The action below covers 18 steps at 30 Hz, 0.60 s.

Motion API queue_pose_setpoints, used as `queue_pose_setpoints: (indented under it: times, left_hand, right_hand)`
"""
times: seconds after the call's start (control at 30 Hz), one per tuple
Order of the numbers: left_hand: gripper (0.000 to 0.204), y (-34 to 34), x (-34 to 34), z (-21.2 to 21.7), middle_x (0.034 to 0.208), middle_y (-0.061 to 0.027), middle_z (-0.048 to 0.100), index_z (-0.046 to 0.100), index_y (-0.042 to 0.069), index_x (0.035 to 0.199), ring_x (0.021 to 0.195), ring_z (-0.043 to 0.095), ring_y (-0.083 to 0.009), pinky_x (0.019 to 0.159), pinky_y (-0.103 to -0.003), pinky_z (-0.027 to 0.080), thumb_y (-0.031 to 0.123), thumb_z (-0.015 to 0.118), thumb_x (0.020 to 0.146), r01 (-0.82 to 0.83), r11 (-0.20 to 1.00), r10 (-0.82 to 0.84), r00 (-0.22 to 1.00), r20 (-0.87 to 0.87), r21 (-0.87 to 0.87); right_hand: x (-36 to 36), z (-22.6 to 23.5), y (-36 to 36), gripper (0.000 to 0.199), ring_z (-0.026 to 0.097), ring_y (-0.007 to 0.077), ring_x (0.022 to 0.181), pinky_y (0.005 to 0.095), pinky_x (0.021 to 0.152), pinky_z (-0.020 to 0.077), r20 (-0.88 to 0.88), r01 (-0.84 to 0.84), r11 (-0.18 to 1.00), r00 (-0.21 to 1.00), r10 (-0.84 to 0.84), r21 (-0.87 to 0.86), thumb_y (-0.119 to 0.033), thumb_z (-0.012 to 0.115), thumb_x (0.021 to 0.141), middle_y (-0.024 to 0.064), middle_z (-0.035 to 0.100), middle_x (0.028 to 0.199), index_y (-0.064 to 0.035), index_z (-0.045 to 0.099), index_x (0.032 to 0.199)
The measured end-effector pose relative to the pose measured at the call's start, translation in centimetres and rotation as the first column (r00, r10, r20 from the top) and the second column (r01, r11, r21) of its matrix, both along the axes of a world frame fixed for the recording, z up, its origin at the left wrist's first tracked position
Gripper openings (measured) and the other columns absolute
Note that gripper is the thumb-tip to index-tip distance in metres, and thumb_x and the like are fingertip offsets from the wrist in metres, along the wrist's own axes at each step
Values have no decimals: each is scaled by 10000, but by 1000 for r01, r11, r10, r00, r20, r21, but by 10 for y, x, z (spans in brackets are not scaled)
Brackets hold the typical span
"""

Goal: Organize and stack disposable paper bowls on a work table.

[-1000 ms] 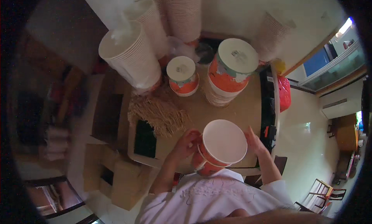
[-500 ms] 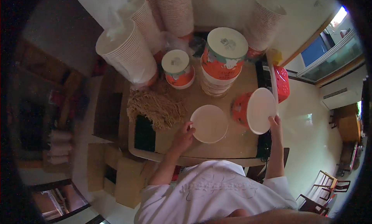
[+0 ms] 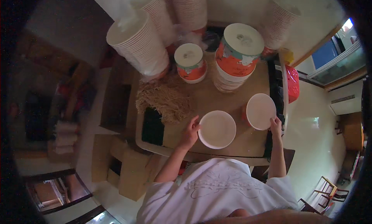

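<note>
My left hand [image 3: 190,131] grips the left edge of a round white lid [image 3: 217,129] that lies flat near the front of the brown table [image 3: 211,98]. My right hand [image 3: 276,127] holds the lower right rim of an orange and white paper bowl [image 3: 260,111], which stands at the table's right side with its white face toward me. The lid and the bowl sit apart, with a strip of table between them.
Behind stand a stack of lidded orange bowls [image 3: 238,53], a smaller lidded bowl [image 3: 189,62] and tall stacks of white paper bowls [image 3: 135,42]. A pile of straw-like fibres [image 3: 164,102] and a black pad [image 3: 153,126] lie left. A red bag [image 3: 292,82] hangs right; cardboard boxes [image 3: 130,171] sit below.
A second ago both hands held one closed bowl near my chest. The white lid has come off to the left, and my right hand has carried the bowl to the table's right side.
</note>
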<state>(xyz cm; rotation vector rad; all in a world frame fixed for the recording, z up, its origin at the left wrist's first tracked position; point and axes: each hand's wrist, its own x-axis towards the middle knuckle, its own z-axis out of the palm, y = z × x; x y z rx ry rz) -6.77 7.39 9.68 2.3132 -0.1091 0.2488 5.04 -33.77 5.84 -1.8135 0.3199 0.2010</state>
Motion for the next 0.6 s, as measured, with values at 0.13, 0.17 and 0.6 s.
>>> queue_pose_setpoints:
  times: [0.13,0.17,0.6]
  left_hand:
    - [338,-3,9,4,1067,-137,480,468,54,1065,922,520,-257,764,-323,435,-44,456,741,-12,1000,12,999,45,-13]
    - [344,-4,10,1,1064,-139,478,452,55,1076,917,523,-262,764,-323,438,-49,436,749,-39,997,42,998,38,-71]
    - [260,29,14,-88,912,-91,509,448,45,1056,793,516,-198,670,-293,427,19,458,798,-483,824,485,871,-72,-296]
  right_hand:
    - [12,-37,-11,199,469,71,573,202,499,381,139,39,999,989,-41,15,-166,441,823,1,534,708,-8,540,893]
    - [16,-41,-8,195,451,64,468,192,390,359,262,39,998,964,-51,52,-170,437,813,-9,509,628,-25,542,891]
    - [4,34,51,231,455,65,600,197,532,363,239,369,928,907,-346,-59,-167,518,808,-4,529,745,-26,480,987]
